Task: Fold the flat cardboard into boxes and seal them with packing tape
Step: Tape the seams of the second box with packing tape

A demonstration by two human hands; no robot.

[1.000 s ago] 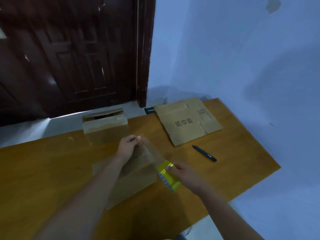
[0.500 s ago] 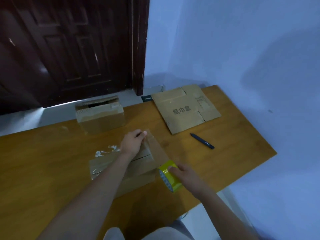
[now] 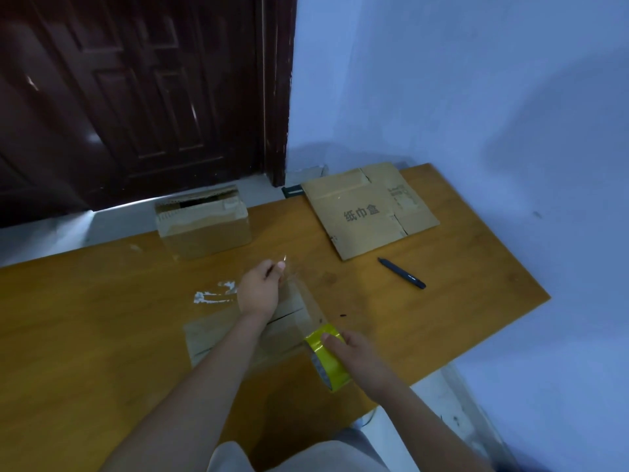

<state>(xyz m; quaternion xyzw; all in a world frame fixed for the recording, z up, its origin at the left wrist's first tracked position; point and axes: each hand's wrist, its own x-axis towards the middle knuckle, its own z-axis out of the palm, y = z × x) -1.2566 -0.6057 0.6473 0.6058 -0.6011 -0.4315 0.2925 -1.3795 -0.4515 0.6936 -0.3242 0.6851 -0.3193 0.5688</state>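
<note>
A folded cardboard box [image 3: 218, 332] lies on the wooden table [image 3: 85, 335] in front of me, partly hidden by my left arm. My left hand [image 3: 260, 289] pinches the free end of a clear tape strip [image 3: 306, 301] over the box's far edge. My right hand [image 3: 354, 352] grips the yellow tape roll [image 3: 328, 357] near the box's right end. The strip runs taut between both hands. Flat cardboard with printed characters [image 3: 367, 212] lies at the back right.
A taped box [image 3: 204, 226] stands at the table's far edge before a dark door [image 3: 136, 97]. A black pen [image 3: 401, 273] lies right of my hands. White tape scraps [image 3: 214, 294] stick to the table left of my left hand. A blue wall [image 3: 476, 97] lies right.
The view has tilted down and closer. My right hand has drawn the roll a little toward me, lengthening the strip. The left hand keeps pinching the tape end.
</note>
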